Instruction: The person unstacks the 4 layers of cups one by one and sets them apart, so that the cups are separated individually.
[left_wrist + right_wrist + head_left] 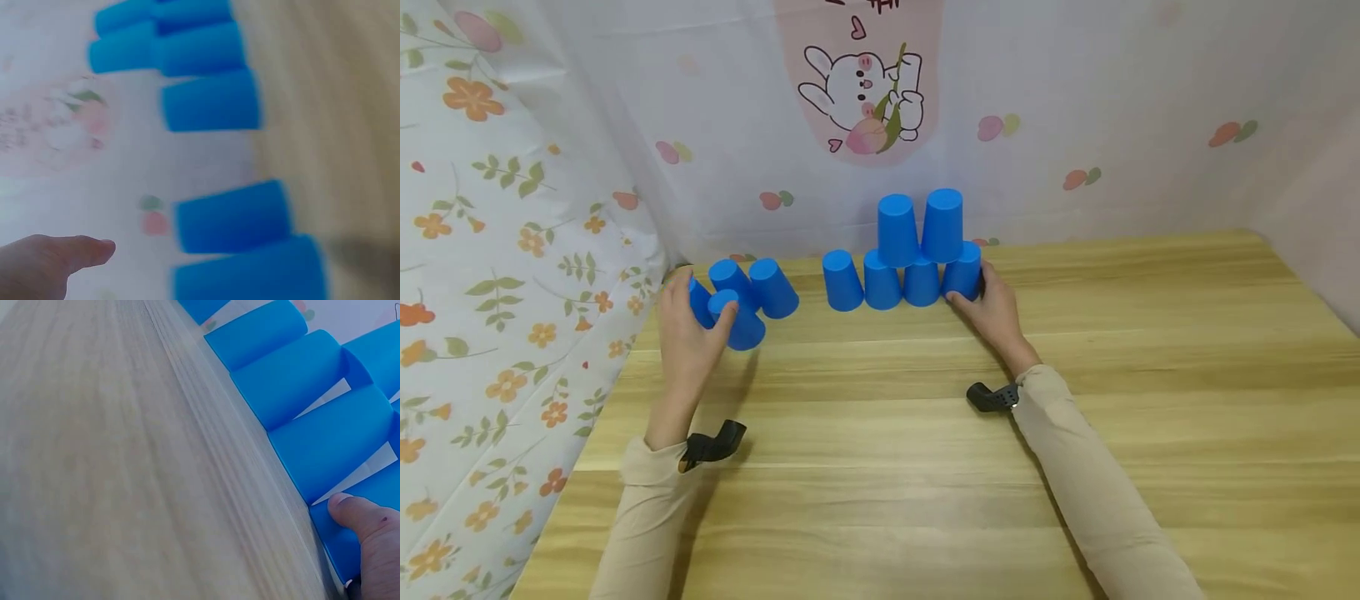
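Observation:
At the left of the table, my left hand [694, 321] spreads over a group of upside-down blue cups. Its thumb lies near the top of the front cup [747, 331], and the leftmost cup [702, 304] is partly hidden behind the hand. The left wrist view has the thumb [81, 251] stretched out straight, apart from the cups there. My right hand [994, 310] grips the right end cup [962, 271] of a row of upside-down blue cups, thumb [356, 512] on its near side. Two more cups, a left one [898, 231] and a right one [943, 225], stand on that row.
Also in the row are a left end cup [842, 282] and two between the ends. A gap separates it from the left group's right cup [773, 289]. Behind the wooden table [880, 467] hangs a printed cloth [1075, 100]; a floral cloth [512, 292] hangs at left.

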Tool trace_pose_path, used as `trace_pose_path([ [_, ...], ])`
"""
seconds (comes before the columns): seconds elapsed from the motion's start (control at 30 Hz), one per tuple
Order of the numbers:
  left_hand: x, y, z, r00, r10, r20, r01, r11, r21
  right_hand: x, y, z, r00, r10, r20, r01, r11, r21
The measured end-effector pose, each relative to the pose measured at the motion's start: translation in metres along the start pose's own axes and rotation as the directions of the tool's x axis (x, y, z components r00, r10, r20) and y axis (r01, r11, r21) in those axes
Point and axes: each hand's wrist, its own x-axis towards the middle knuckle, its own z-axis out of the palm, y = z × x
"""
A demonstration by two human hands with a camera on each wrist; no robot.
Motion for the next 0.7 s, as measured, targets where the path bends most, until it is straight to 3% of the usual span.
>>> trace_pose_path([
  [0.1,0.005,0.016,-0.005,0.999,0.037,0.02,-0.036,0.999,-0.03,0.001,-0.001,0.0,1.0,0.005,0.004,-0.005,1.0,0.006],
  [0.23,0.011,0.037,0.003,0.993,0.058,0.102,-0.049,0.995,-0.091,0.0,0.0,-0.001,1.0,0.009,0.004,-0.009,1.0,0.005],
  [0.43,0.022,0.064,0.035,0.977,0.117,0.178,-0.084,0.979,-0.183,-0.001,0.001,0.002,1.0,0.0,0.02,0.0,1.0,-0.008],
  [0.6,0.039,0.086,0.066,0.95,0.126,0.286,-0.062,0.973,-0.223,-0.001,0.001,0.001,1.0,-0.002,0.003,0.002,1.0,-0.015],
  [0.7,0.049,0.098,0.081,0.94,0.124,0.319,-0.046,0.97,-0.24,0.0,0.001,0.001,1.0,-0.012,-0.002,0.012,1.0,-0.024],
])
